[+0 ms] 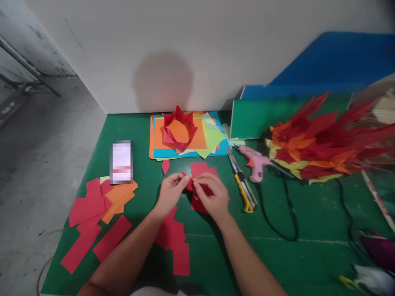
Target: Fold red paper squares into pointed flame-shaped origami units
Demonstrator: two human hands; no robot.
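Note:
Between my two hands is a small folded piece of red paper (189, 185), pinched from both sides. My left hand (172, 190) has its thumb and fingers closed on the paper's left part. On the other side my right hand (212, 192) grips it with thumb and fingertips; the exact fold is partly hidden. Red paper sheets (199, 167) lie beneath and behind my right hand, and more red sheets (170, 234) lie below my left one. A small folded red diamond (166, 167) rests just beyond my left hand.
A red paper ring (180, 144) sits on stacked coloured sheets (159, 153). To the right lie a yellow cutter (242, 187), a pink glue gun (254, 162) with its cable, and a flame-like paper piece (321, 139). At left are a blurred phone (121, 161) and orange strips (119, 197).

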